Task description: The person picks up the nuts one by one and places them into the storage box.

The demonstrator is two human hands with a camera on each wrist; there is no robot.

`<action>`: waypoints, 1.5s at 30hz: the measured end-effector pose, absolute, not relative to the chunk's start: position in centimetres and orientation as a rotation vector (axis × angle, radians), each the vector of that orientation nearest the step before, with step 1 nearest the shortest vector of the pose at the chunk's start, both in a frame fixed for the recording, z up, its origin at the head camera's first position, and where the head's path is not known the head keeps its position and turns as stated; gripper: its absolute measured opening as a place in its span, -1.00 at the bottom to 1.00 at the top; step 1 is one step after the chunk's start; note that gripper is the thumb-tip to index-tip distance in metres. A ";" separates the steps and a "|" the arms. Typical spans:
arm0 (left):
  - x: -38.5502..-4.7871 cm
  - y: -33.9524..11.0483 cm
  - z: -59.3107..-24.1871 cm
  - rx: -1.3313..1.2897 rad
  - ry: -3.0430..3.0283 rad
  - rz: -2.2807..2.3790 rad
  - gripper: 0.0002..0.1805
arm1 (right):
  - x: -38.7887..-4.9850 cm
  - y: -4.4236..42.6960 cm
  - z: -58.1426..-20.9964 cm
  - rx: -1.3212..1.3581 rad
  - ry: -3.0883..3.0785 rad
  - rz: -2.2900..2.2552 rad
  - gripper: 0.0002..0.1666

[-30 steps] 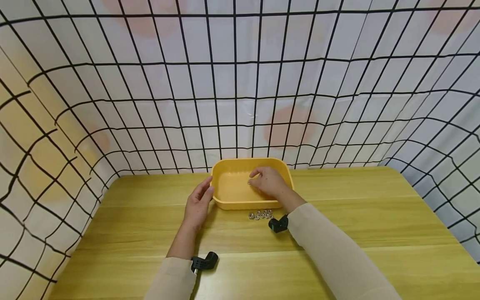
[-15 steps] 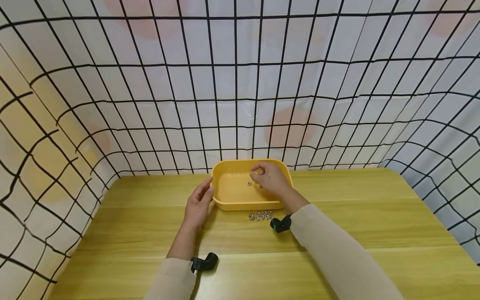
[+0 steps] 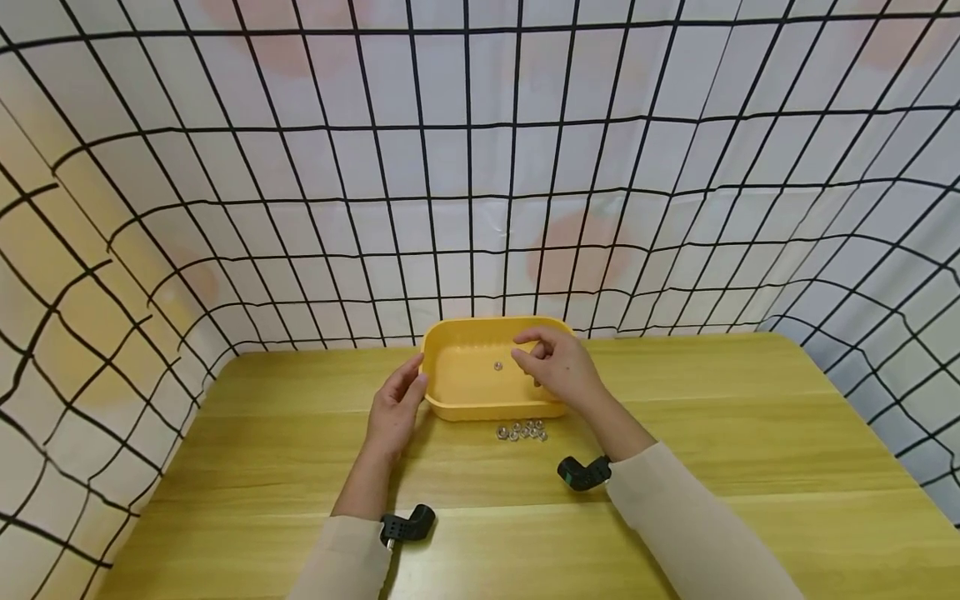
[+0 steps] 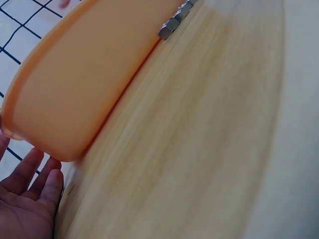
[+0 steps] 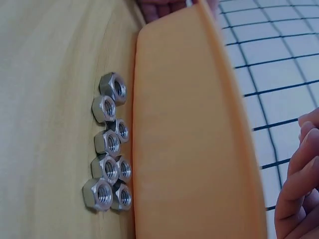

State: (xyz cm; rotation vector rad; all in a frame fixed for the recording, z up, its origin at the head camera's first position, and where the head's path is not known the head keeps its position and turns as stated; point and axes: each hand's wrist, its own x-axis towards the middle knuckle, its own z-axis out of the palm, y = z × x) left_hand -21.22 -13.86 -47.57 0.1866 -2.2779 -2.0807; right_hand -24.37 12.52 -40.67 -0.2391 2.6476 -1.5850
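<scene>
A shallow yellow plastic bin (image 3: 468, 412) stands on the table against the mesh. One small metal nut (image 3: 498, 366) lies on its floor, left of my right hand (image 3: 558, 364). That hand hovers over the bin's right part, thumb and index fingertip apart, nothing visible between them. In the right wrist view its loosely bent fingers (image 5: 295, 191) show beyond the bin's rim. My left hand (image 3: 395, 414) touches the bin's left end, fingers fairly straight. Several hex nuts (image 5: 107, 142) sit clustered on the table just in front of the bin's near wall, to the right.
The wooden table (image 3: 300, 467) reaches out on both sides of the bin. Black grid mesh (image 3: 472, 200) over a pale patterned sheet rises behind and at both sides. Each wrist wears a black camera (image 3: 408, 525).
My right fingers have parted from the nut, which now lies in the bin. The right hand and forearm have shifted right and slightly back. My left hand stays at the bin's end.
</scene>
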 end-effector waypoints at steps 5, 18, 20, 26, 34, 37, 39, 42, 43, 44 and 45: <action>-21.3 -13.7 -47.7 0.177 -2.274 -2.069 -0.54 | -22.4 13.8 -40.4 -0.262 2.662 -1.610 -0.65; -21.2 -13.8 -47.6 0.178 -2.294 -2.024 -0.54 | -18.0 16.8 -42.0 -0.230 2.633 -1.639 -0.69; -21.1 -13.8 -47.6 0.183 -2.301 -2.023 -0.54 | -17.5 17.1 -42.3 -0.243 2.633 -1.620 -0.71; -21.2 -13.8 -47.7 0.189 -2.304 -2.032 -0.54 | -16.5 18.1 -43.3 -0.212 2.512 -1.565 -0.70; -21.1 -13.9 -47.5 0.182 -2.304 -2.031 -0.54 | -16.8 18.8 -45.6 -0.217 2.357 -1.473 -0.57; -21.1 -13.9 -47.6 0.178 -2.305 -2.030 -0.54 | -17.0 18.7 -46.2 -0.202 2.350 -1.472 -0.56; -21.1 -13.9 -47.6 0.175 -2.305 -2.032 -0.53 | -17.1 18.6 -46.5 -0.183 2.364 -1.466 -0.57; -21.2 -13.9 -47.6 0.179 -2.300 -2.038 -0.53 | -17.2 18.3 -46.7 -0.151 2.398 -1.453 -0.60; -21.2 -13.9 -47.6 0.182 -2.298 -2.041 -0.53 | -17.1 18.2 -46.8 -0.141 2.410 -1.449 -0.61; -21.2 -13.9 -47.6 0.183 -2.295 -2.044 -0.53 | -17.1 18.0 -46.9 -0.129 2.421 -1.443 -0.62; -21.2 -13.9 -47.7 0.183 -2.298 -2.043 -0.53 | -17.1 17.9 -46.9 -0.122 2.434 -1.437 -0.63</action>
